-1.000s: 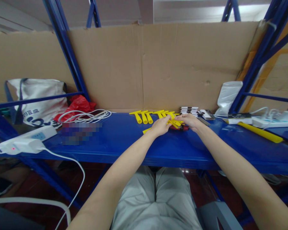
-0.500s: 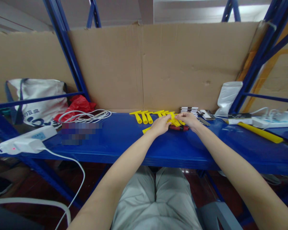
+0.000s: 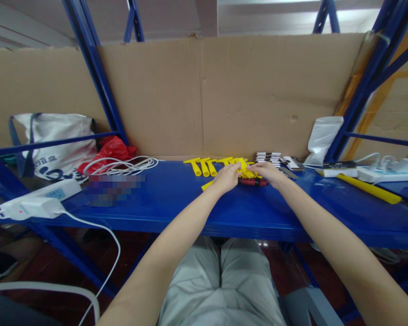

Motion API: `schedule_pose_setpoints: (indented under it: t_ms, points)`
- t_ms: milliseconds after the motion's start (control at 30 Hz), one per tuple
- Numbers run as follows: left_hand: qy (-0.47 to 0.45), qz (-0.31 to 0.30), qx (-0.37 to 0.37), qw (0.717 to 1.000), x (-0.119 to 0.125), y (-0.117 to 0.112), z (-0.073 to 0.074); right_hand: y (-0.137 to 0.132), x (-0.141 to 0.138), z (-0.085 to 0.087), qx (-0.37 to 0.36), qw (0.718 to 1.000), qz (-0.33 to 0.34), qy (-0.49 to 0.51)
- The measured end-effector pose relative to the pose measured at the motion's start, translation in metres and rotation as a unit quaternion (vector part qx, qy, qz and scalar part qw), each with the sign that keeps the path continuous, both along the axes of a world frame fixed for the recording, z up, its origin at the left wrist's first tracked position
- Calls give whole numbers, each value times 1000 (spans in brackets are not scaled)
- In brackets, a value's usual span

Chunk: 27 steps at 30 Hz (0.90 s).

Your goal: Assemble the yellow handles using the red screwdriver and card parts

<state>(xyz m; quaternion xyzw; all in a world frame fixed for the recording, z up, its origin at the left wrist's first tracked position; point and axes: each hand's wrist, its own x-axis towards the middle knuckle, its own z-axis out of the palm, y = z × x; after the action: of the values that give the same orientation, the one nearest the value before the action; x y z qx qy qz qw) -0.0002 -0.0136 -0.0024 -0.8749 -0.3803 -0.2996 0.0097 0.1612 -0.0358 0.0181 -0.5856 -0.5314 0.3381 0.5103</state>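
Observation:
My left hand [image 3: 227,177] is closed around a yellow T-shaped scraper [image 3: 244,168], held just above the blue tabletop. My right hand [image 3: 268,172] has its fingers pinched together at the scraper's right side; what lies between those fingertips is too small to make out. Below both hands rests a red and black screwdriver [image 3: 252,181]. A yellow piece [image 3: 206,184] shows partly from under my left wrist. Several more yellow scrapers [image 3: 204,166] lie in a row behind my left hand, handles toward me.
Stacked small white and black boxes [image 3: 268,157] stand behind my right hand. Farther right are a white pouch [image 3: 323,140], a yellow bar [image 3: 369,188] and a power strip [image 3: 389,173]. On the left lie coiled white cable [image 3: 129,165], a red bag [image 3: 113,150] and another power strip [image 3: 41,199].
My right hand has dropped slightly and its fingers have come in closer to the yellow scraper. My left hand stays almost where it was.

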Motion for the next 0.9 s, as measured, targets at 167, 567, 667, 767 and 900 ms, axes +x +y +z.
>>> schedule_pose_setpoints:
  t_ms: [167, 567, 667, 767, 900]
  points:
    - [6, -3, 2, 1000, 0, -2, 0, 4, 1, -4, -16, 999, 25, 42]
    - [-7, -22, 26, 999, 2, 1, -4, 15, 7, -13, -2, 999, 48, 6]
    - [-3, -12, 21, 1000, 2, 2, -4, 22, 16, -15, 8, 999, 39, -28]
    - [1, -8, 10, 1000, 1, 2, -4, 28, 37, -14, 51, 987, -42, -147]
    - [1, -11, 0, 1000, 1, 1, -3, 30, 80, -15, 106, 874, -186, -437]
